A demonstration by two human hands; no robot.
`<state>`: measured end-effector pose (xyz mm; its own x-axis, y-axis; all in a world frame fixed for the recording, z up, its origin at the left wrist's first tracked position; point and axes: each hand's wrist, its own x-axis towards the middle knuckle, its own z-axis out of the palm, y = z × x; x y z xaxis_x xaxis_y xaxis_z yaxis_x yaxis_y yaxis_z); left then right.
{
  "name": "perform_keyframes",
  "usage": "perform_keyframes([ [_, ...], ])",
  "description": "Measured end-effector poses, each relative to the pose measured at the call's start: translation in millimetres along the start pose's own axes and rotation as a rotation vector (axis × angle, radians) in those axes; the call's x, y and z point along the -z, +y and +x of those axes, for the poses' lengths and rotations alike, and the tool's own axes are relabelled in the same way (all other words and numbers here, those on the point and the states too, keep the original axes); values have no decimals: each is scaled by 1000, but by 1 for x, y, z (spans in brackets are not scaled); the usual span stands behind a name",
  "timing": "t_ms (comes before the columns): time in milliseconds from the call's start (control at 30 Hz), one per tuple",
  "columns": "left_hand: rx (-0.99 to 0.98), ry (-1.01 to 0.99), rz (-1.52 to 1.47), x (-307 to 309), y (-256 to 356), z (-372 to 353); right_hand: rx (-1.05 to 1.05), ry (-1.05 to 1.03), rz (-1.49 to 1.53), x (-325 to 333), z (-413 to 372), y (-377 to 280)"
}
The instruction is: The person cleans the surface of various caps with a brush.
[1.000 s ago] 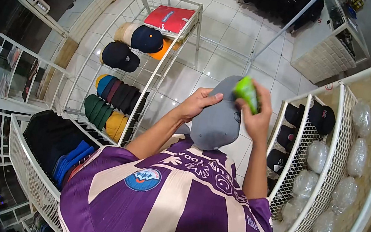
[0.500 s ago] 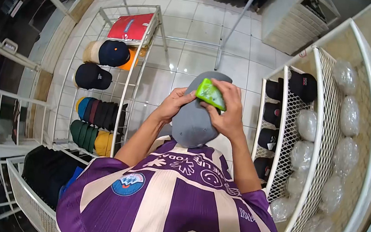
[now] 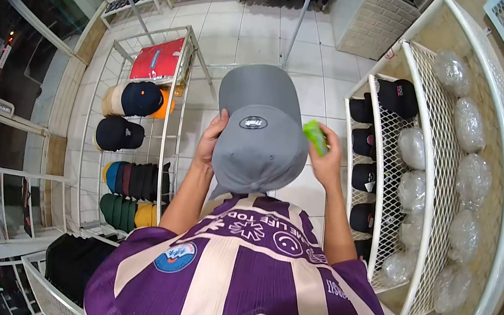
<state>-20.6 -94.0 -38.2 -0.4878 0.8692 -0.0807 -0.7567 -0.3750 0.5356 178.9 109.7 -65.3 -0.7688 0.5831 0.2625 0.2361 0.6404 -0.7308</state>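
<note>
A grey baseball cap [image 3: 259, 149] with an oval dark badge on its front is held up before my chest, its brim pointing away from me. My left hand [image 3: 208, 142] grips the cap's left side, thumb along the edge and the other fingers hidden behind it. Just off the cap's right side, my right hand [image 3: 327, 160] is closed around a bright green palm-sized block [image 3: 315, 137], seen edge-on.
To the left, a white wire rack [image 3: 89, 160] carries several caps and a red packet [image 3: 157, 58]. White mesh shelves [image 3: 423, 201] on the right hold black caps [image 3: 395, 98] and clear plastic-wrapped bundles [image 3: 473, 179]. A metal pole [image 3: 301, 19] rises ahead from the tiled floor.
The cap has come up closer and its badge is now uncovered. My right hand has drawn the green block off the cap to the right. My left hand has shifted along the cap's side.
</note>
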Motion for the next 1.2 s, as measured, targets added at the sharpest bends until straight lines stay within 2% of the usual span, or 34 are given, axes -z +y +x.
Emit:
perform_keyframes([
  [67,-28,73,85,-4,8,0,-119,239,667,6,2,-6],
  [133,6,91,84,-5,2,0,-28,275,738,20,9,-41],
  [200,27,93,95,2,-6,5,60,189,804,14,15,-59],
  [267,158,-37,117,20,-28,13,135,197,589,0,28,-57],
  [300,186,-1,94,-13,-26,5,138,196,587,-1,37,-51],
  [367,182,-25,37,21,-40,6,5,255,471,1,56,-36],
  [400,184,-50,-13,34,-44,6,4,252,473,2,60,-27],
  [433,186,-51,-10,14,-35,1,-45,343,419,5,64,-19],
  [500,75,102,217,-22,-21,-7,-60,547,421,5,66,-12],
  [533,76,101,212,-19,-22,-4,-60,545,416,9,62,-23],
  [600,-153,57,658,-5,-26,4,-179,438,787,15,47,-50],
  [633,-184,103,957,-4,-31,6,-230,371,763,10,40,-64],
  [667,-331,115,1250,-4,-41,10,-150,352,698,-1,38,-75],
  [733,-723,-80,1677,-21,-42,8,-181,412,582,-27,40,-83],
  [800,-690,-109,1732,-31,-46,5,-277,453,371,-27,44,-91],
  [833,-688,-123,1755,-31,-50,5,-283,463,370,-29,44,-81],
  [867,-690,-131,1777,-30,-51,6,-323,408,508,-33,45,-61],
  [900,-612,-143,1815,-36,-49,6,-368,347,645,-30,44,-56],
  [933,-601,-151,1815,-41,-47,1,-379,352,645,-28,41,-51],
  [1000,-385,-112,1520,-55,-42,-5,-396,348,799,-17,40,-43],
  [1033,-405,-37,1406,-45,-43,-4,-327,355,782,-13,39,-36],
  [1067,-567,73,1468,-38,-38,-3,-329,358,782,-6,37,-32],
  [1133,-846,279,1794,-40,-13,2,-262,213,806,15,35,-38],
  [1167,-843,268,1795,-34,-10,6,-239,189,804,23,35,-44],
  [1200,-739,99,1645,-26,-10,9,-245,192,805,23,35,-42],
])
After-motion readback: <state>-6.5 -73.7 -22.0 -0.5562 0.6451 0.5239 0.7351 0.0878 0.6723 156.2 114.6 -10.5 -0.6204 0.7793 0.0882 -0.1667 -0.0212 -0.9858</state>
